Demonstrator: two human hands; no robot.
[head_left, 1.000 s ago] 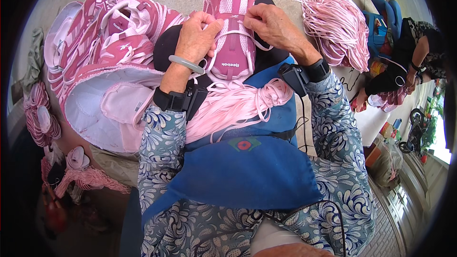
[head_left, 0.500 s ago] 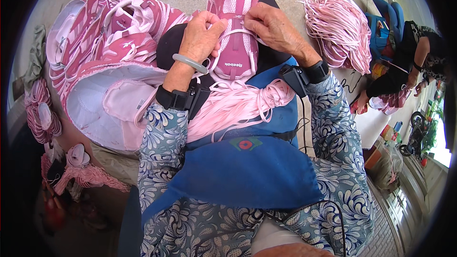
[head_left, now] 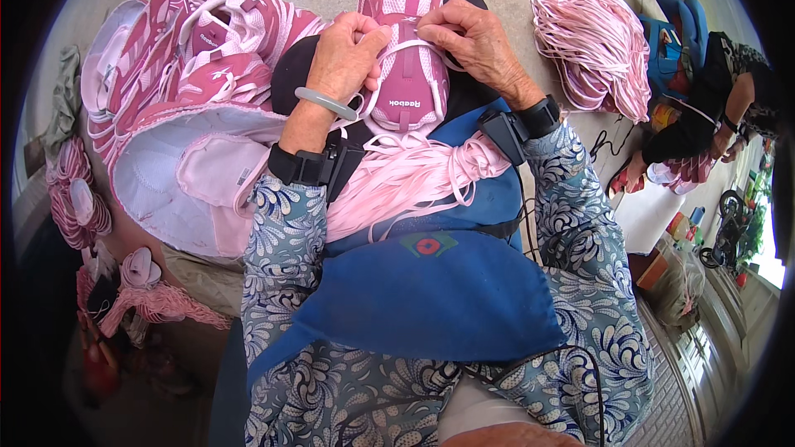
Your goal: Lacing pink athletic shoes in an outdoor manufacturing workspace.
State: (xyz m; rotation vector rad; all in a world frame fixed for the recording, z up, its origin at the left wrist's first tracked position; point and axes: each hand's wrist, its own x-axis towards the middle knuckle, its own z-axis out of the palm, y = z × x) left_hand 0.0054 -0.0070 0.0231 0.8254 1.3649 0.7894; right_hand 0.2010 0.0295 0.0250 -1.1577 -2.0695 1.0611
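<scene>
A pink shoe upper [head_left: 406,58] lies on my lap, toe pointing away from me. My left hand [head_left: 344,58] pinches a pale pink lace [head_left: 377,87] at the upper's left eyelets. At the right eyelets, my right hand [head_left: 476,37] grips the same lace with thumb and fingers. A bundle of loose pale pink laces [head_left: 414,178] rests across my blue apron [head_left: 431,298] just below the upper. Both wrists carry black bands; a pale bangle sits on the left wrist.
A pile of pink shoe uppers [head_left: 182,66] fills a white sack [head_left: 166,190] at my left. A heap of pink laces [head_left: 588,33] lies on the floor at the right. Another person [head_left: 712,108] sits at the far right. More pink pieces [head_left: 74,199] lie lower left.
Both hands have moved slightly up the upper's lacing, and the lace has been drawn tighter across the eyelets. The upper has stayed on my lap.
</scene>
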